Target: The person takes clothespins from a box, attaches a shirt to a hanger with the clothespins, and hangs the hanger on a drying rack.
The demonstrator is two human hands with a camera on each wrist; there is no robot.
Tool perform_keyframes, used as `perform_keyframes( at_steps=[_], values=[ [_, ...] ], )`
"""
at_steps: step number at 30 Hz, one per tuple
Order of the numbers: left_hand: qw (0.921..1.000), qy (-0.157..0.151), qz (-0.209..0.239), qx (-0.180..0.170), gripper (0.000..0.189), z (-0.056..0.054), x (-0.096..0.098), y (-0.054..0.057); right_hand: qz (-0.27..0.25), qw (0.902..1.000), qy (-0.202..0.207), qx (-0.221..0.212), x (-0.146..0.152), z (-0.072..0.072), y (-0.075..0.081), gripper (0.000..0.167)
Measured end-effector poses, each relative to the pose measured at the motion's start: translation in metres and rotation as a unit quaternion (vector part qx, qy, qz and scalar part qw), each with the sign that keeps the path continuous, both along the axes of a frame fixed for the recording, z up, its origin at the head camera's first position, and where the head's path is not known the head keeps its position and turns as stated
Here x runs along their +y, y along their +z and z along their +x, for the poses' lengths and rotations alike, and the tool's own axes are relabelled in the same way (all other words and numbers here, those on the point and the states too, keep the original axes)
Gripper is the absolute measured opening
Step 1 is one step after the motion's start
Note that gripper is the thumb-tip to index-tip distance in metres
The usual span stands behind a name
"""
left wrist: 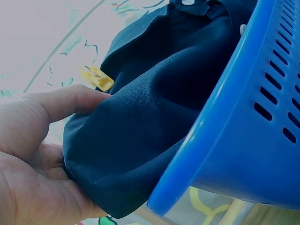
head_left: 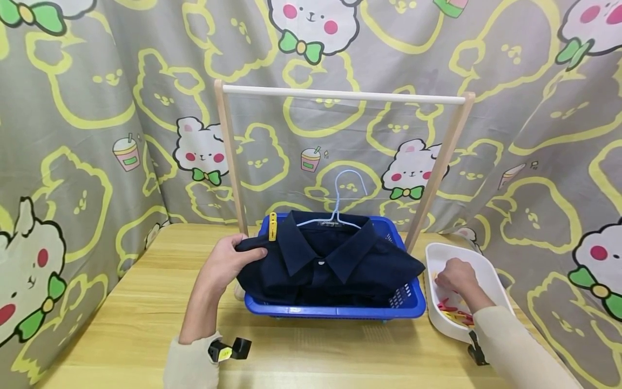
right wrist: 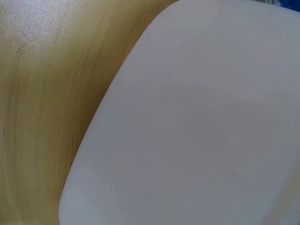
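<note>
A dark navy collared shirt (head_left: pixel 311 275) lies bunched in a blue plastic basket (head_left: pixel 335 312), a light blue hanger (head_left: pixel 336 208) inside its neck. My left hand (head_left: pixel 228 262) pinches the shirt's left-side shoulder between thumb and fingers. Just beyond the thumb, a yellow clothespin (head_left: pixel 273 227) is clipped on that shoulder beside the collar. In the left wrist view the navy cloth (left wrist: pixel 136 122) folds over my fingers. My right hand (head_left: pixel 457 275) reaches down into a white bin (head_left: pixel 491 265), fingers curled above red and yellow clothespins (head_left: pixel 457 314); I cannot tell whether it holds one.
A wooden rack with a white top bar (head_left: pixel 340 94) stands around the back of the basket. The wooden table (head_left: pixel 131 313) runs up to a patterned curtain (head_left: pixel 262 54) at the back and sides. The right wrist view shows mostly the bin's outer wall (right wrist: pixel 187 122).
</note>
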State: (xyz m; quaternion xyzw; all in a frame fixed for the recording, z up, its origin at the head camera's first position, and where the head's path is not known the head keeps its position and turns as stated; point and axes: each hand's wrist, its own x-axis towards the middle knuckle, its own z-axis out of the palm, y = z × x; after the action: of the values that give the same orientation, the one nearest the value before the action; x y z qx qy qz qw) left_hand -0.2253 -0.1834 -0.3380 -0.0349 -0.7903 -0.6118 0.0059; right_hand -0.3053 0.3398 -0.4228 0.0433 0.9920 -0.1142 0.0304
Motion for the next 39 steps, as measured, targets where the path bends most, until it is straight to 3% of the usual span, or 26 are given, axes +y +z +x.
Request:
perform_keyframes(
  at_steps=[18,34,39],
  values=[
    [1.0000,0.003,-0.002,-0.003,0.024,-0.0016,-0.0001,-0.0012,-0.004,0.9998,0.008,0.018,0.0007,0.0000,-0.0021,0.021],
    [0.9999,0.008,-0.008,-0.001,0.024,-0.0010,-0.0002,-0.0004,-0.035,0.9988,-0.029,0.020,0.0032,0.0005,-0.0013,0.018],
    [0.9999,0.007,-0.010,0.000,0.025,-0.0015,-0.0004,-0.0012,-0.043,0.9983,-0.023,0.031,0.0029,0.0011,0.0028,0.021]
  ],
)
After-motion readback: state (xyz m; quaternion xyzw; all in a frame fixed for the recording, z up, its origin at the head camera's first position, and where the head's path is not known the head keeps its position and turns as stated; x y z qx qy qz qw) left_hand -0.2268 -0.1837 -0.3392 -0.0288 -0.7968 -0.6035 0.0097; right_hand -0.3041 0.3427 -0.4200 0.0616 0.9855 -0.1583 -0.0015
